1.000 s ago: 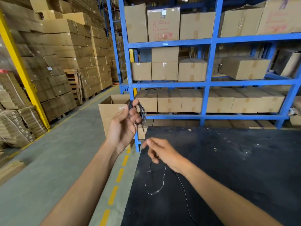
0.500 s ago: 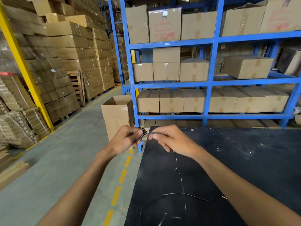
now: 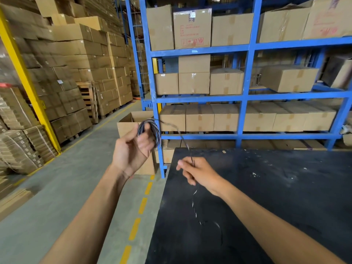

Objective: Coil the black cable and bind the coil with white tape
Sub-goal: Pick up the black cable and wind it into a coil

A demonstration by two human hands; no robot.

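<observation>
The matte black tabletop, scuffed with pale specks, fills the near right of the view and serves as the landmark. On its near left part, a loose run of the thin black cable is seen lying in a wavy line, glinting in places. From there the cable is led up into the right hand, which is held just above the tabletop's far left corner; the strand is pinched between its curled fingers and thumb. Beyond that hand the cable is carried up and to the left through the air, clear of the tabletop, to the small coil of several loops. The coil is held by the left hand, raised past the tabletop's left edge over the floor, palm turned toward the camera; the loops are gripped between the thumb and the curled fingers. No white tape can be made out.

Left of the tabletop, a grey concrete floor with a dashed yellow line is seen. Just beyond the tabletop's far left corner an open brown cardboard box is stood on the floor. Behind the tabletop, blue steel shelving is loaded with sealed cardboard cartons. Farther left, tall stacks of cartons on pallets and a yellow post are visible.
</observation>
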